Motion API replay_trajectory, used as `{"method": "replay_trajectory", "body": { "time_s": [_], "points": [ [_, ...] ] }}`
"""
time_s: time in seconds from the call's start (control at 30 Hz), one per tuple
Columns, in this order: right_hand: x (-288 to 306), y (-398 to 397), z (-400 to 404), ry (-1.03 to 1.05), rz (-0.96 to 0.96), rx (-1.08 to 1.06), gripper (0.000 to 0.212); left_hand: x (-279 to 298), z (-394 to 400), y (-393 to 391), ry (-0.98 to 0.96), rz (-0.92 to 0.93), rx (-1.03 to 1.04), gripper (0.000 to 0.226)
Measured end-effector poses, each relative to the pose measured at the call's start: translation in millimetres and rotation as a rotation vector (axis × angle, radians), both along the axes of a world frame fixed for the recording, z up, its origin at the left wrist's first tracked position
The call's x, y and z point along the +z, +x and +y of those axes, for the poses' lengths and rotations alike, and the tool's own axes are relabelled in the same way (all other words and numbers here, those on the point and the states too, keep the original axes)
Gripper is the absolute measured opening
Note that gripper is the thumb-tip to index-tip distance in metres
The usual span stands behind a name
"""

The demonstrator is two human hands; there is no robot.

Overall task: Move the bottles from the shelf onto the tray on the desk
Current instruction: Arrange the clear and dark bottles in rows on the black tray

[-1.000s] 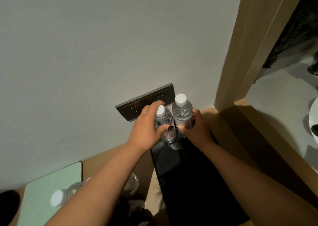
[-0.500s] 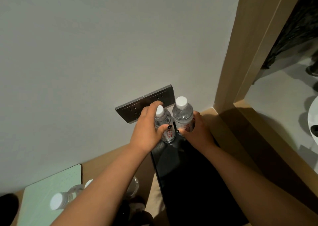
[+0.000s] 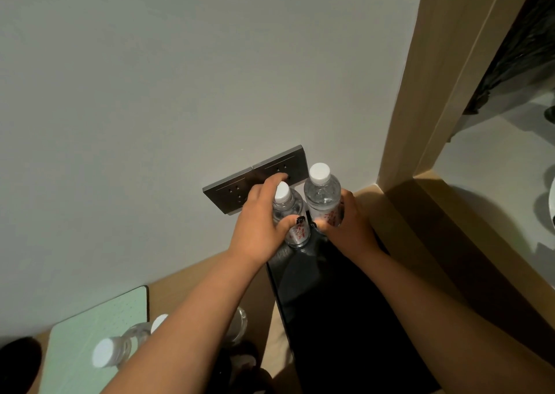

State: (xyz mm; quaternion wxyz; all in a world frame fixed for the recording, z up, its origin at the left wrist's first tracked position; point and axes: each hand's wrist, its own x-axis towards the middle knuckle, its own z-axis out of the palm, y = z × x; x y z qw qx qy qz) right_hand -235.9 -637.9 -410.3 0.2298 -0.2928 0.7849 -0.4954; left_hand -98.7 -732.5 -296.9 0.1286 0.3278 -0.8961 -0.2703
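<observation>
At the far end of the black tray [image 3: 345, 318], both hands are wrapped round bottles. Left hand [image 3: 258, 228] has fingers [image 3: 271, 183] curled over the far side of the left bottle [image 3: 289, 216], thumb clamped on its label. Right hand [image 3: 350, 228] grips the right bottle [image 3: 322, 195] the same way, fingers closed round its body. Bottles stand upright, side by side, touching or nearly so, just in front of the wall sockets [image 3: 255, 180].

Left bottle's base looks to be on the tray; right base is hidden behind the thumb, so can't confirm it's seated.

Status: this pair is about placed, release pending. Below the left forearm, two more capped bottles [image 3: 117, 348] near the green pad [image 3: 90, 318], off the tray, so probably left to move. Shelf isn't clearly in view, so remaining count is unknown.
</observation>
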Motion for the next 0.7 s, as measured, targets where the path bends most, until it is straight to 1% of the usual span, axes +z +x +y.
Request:
{"method": "replay_trajectory", "body": {
  "time_s": [0.17,0.27,0.33,0.4,0.43,0.5,0.57,0.7],
  "points": [
    [5.0,0.5,-0.5,0.029,0.012,0.021,0.074,-1.7,3.1,0.6,-0.003,0.009,0.006,0.078],
    [16.9,0.3,-1.6,0.062,0.071,0.051,0.074,-1.1,8.2,2.5,-0.010,0.015,0.015,0.086],
    [26.2,3.1,-0.2,0.085,0.116,0.059,0.081,-0.1,11.4,4.6,0.018,0.024,0.037,0.089],
    [39.0,10.3,4.9,0.098,0.104,0.019,0.092,3.0,14.2,9.1,0.069,0.049,0.070,0.090],
    [46.2,15.0,7.9,0.095,0.105,-0.006,0.093,5.5,15.4,12.6,0.094,0.061,0.083,0.090],
    [63.4,25.5,14.5,0.105,0.111,-0.038,0.092,13.5,17.5,22.9,0.105,0.066,0.104,0.086],
    [82.6,38.6,22.5,0.128,0.080,-0.060,0.090,24.5,19.1,38.1,0.057,0.068,0.124,0.078],
    [109.7,75.7,40.1,0.048,0.120,-0.032,0.087,49.9,22.4,84.8,-0.017,0.132,0.176,0.055]
  ]
}}
